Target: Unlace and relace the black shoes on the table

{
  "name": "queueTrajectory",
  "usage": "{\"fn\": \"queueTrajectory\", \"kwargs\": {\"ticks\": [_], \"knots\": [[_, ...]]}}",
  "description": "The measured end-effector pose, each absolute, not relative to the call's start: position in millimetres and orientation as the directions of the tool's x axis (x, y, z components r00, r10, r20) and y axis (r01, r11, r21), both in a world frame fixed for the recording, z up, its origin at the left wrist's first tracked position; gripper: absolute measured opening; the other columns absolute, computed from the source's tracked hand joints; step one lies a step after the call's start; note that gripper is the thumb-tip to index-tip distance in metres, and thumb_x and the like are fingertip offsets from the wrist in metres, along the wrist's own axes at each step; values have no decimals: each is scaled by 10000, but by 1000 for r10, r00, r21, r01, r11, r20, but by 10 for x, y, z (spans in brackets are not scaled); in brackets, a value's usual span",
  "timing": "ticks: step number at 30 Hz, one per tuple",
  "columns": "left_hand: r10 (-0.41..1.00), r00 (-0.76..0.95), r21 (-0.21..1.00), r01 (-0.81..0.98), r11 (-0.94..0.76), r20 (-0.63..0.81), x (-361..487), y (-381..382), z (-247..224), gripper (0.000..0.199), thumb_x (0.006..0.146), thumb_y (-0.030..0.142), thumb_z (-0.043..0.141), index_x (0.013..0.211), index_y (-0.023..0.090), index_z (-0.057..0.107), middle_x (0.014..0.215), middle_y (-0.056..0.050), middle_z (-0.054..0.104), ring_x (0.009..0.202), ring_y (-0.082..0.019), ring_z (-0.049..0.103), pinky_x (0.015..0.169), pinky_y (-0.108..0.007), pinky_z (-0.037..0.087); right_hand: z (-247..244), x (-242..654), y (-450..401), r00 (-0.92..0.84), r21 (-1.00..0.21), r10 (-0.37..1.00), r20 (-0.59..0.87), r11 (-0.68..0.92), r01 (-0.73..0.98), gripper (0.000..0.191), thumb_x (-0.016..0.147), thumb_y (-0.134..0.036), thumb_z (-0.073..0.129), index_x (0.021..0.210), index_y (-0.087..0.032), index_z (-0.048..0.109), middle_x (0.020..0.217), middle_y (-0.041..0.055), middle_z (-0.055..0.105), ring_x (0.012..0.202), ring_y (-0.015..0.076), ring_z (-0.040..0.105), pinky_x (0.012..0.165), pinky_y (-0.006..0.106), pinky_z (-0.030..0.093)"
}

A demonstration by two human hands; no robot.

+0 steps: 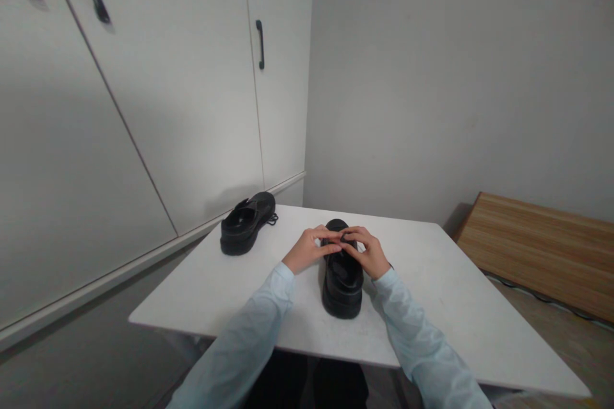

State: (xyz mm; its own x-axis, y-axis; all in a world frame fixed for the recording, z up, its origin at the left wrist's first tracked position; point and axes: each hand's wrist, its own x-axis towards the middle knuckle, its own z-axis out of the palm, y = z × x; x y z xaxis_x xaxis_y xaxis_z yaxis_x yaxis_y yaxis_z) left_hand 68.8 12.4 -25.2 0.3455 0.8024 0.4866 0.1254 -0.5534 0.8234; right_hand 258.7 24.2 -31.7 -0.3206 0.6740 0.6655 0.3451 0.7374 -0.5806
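Note:
A black shoe (342, 291) stands on the white table (441, 307), its heel towards me and its toe pointing away. Over its lacing area, my left hand (311, 249) and my right hand (367, 252) meet with fingertips close together. Both hands have thumb and fingers pinched, and what lies between the fingertips is too small and dark to make out. The shoe's tongue and laces are mostly covered by the fingers. Another black shoe (244, 223) rests at the table's back left corner, with loose laces beside it.
White cabinets (192, 77) with dark handles rise along the left, close to the table's edge. A grey wall (432, 77) stands behind. To the right of the table is a wooden board or low bench (542, 249), with a cable along its lower edge.

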Motion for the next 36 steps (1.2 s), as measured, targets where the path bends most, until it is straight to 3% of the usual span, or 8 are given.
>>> {"fn": "queueTrajectory", "kwargs": {"ticks": [3, 9, 15, 20, 25, 32, 36], "knots": [[817, 322, 835, 122, -537, 478, 683, 144, -251, 377, 734, 316, 693, 1080, 170, 672, 824, -60, 700, 780, -156, 595, 779, -294, 440, -303, 2604, 247, -220, -626, 708, 671, 700, 344, 235, 795, -429, 604, 796, -207, 681, 883, 84, 685, 906, 230, 612, 857, 407, 476], [875, 129, 850, 210, -484, 467, 678, 207, -294, 228, 820, 311, 559, 933, 158, 685, 906, -69, 697, 782, -160, 633, 722, -266, 466, -332, 2726, 352, 90, -740, 775, 625, 553, 382, 315, 783, -461, 583, 841, -163, 669, 865, 96, 702, 818, 225, 638, 816, 394, 503], [887, 74, 806, 387, -447, 456, 666, 269, -390, 196, 816, 268, 538, 920, 185, 683, 934, -52, 697, 774, -151, 606, 707, -266, 470, -378, 2848, 422, 277, -713, 724, 632, 404, 573, 298, 794, -413, 520, 882, -159, 650, 796, 81, 687, 619, 183, 592, 647, 329, 485], [868, 88, 758, 449, -473, 489, 663, 322, -497, 237, 814, 241, 530, 996, 183, 671, 963, -67, 667, 741, -135, 587, 687, -262, 479, -404, 2874, 394, 214, -480, 670, 711, 239, 844, 238, 810, -286, 455, 872, -170, 653, 771, 63, 659, 612, 173, 559, 607, 291, 395], [865, 105, 732, 488, -475, 491, 655, 339, -525, 252, 835, 229, 505, 1020, 173, 666, 964, -78, 645, 761, -140, 587, 702, -267, 481, -417, 2878, 374, 108, -279, 768, 631, 95, 956, 190, 791, -184, 485, 842, -191, 668, 805, 66, 650, 656, 177, 579, 569, 287, 343], [861, 121, 722, 494, -484, 494, 652, 350, -546, 225, 827, 218, 515, 984, 181, 672, 938, -64, 662, 778, -145, 599, 733, -275, 487, -523, 2868, 435, -71, -207, 861, 504, 201, 957, 207, 820, -192, 513, 887, -215, 707, 878, 106, 622, 765, 226, 599, 603, 320, 403], [860, 117, 735, 471, -488, 496, 653, 356, -552, 212, 815, 207, 531, 967, 187, 678, 958, -66, 683, 808, -156, 613, 754, -286, 493, -594, 2838, 470, -109, -238, 823, 557, 284, 929, 354, 759, -132, 529, 1083, -221, 640, 995, 114, 619, 915, 264, 559, 707, 352, 449]]}}
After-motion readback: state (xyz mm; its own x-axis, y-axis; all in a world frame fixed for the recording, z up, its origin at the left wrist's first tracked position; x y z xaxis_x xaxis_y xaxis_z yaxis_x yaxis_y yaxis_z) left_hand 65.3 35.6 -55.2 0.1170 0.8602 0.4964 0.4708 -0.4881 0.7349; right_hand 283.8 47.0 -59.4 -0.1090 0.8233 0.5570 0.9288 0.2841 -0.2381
